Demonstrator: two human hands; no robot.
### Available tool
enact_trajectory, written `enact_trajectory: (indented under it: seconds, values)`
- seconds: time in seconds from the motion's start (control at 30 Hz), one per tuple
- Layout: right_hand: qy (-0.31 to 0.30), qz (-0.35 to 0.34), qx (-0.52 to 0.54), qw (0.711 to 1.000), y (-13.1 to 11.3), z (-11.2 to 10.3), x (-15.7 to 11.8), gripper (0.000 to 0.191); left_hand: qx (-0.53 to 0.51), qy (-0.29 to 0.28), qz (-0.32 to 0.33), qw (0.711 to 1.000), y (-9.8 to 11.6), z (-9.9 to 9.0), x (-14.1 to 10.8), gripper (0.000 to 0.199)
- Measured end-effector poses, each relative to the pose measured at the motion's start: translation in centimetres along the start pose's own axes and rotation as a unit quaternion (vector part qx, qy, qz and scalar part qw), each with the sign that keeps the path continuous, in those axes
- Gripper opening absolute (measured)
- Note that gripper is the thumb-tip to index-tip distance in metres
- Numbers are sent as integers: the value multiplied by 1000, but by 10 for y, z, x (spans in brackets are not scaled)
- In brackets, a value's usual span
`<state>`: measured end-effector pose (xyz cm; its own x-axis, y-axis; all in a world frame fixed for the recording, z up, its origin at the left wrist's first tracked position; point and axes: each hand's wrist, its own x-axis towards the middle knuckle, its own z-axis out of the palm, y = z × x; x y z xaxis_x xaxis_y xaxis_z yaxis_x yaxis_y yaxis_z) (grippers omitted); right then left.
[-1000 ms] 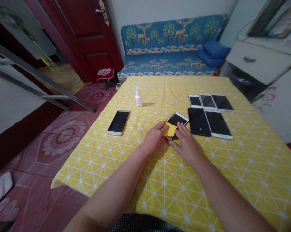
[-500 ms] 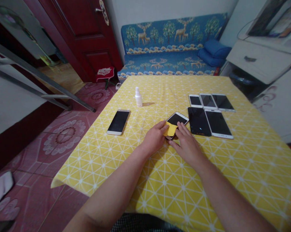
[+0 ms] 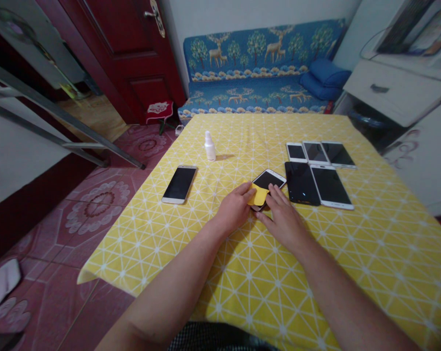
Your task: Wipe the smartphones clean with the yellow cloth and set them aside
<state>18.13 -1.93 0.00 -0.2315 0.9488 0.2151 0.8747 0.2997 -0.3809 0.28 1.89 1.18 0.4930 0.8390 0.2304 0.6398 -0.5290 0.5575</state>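
A white-framed phone (image 3: 268,179) lies at a slant on the yellow patterned tablecloth, and a small yellow cloth (image 3: 258,195) covers its near part. My left hand (image 3: 235,205) has its fingers closed on the left side of the cloth. My right hand (image 3: 283,214) rests at the phone's right side, fingers extended over its edge and the cloth's right end, thumb apart near the bottom corner. Something dark shows under the phone's near end, partly hidden by the hands and cloth.
Left of the hands are a gold-edged phone (image 3: 179,184) and a white spray bottle (image 3: 210,147). On the right, a black device (image 3: 301,183), a large white phone (image 3: 330,186) and several more phones (image 3: 316,152) lie together. A patterned sofa (image 3: 257,68) stands beyond the table.
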Motion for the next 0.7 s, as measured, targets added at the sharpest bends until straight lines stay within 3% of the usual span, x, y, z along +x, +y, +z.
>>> enact_trajectory:
  seconds: [0.7]
  values:
    - [1,1,0,1000,0,-1,0,40,-18,3,-7,1000,1,-1,-1,47]
